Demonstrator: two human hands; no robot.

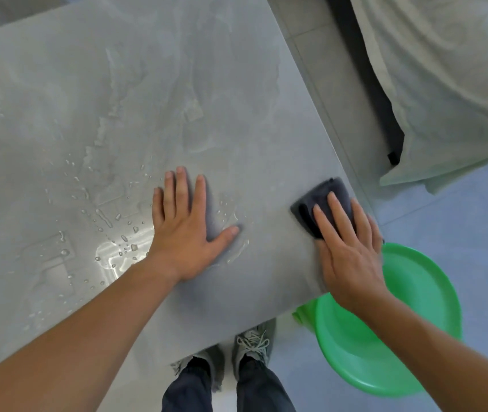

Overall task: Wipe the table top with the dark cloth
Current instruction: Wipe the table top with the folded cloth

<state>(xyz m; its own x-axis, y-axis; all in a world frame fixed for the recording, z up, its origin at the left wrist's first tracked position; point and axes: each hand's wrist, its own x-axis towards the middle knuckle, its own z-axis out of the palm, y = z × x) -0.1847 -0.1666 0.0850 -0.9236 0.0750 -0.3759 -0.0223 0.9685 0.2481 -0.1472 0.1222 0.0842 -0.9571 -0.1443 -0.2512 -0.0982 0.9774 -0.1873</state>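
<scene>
The right hand point(351, 251) is pressing down on a small dark grey folded cloth point(323, 203), and the cloth is lying on the big grey stone-look table point(153, 93), right by the table's right edge. The fingers point(337, 209) of that hand are lying flat and straight over the cloth — not curled around it, just pushing on top. Part of the cloth is sticking out past the fingertips.

The left hand point(190, 230) is resting flat on the table too, well apart from the cloth, with its fingers spread wide and holding nothing. Little drops and puddles of water point(112, 221) are sitting on the table just to the left of this hand, and they are shining in the light.

Below the table's right corner, a round bright green plastic bowl point(391, 328) is sitting on the shiny grey floor point(474, 221) — the right arm is reaching over it. Two grey laced shoes point(251, 343) and dark trouser legs are showing under the near edge of the table. A pale crumpled sheet point(444, 84) is hanging at the top right.
</scene>
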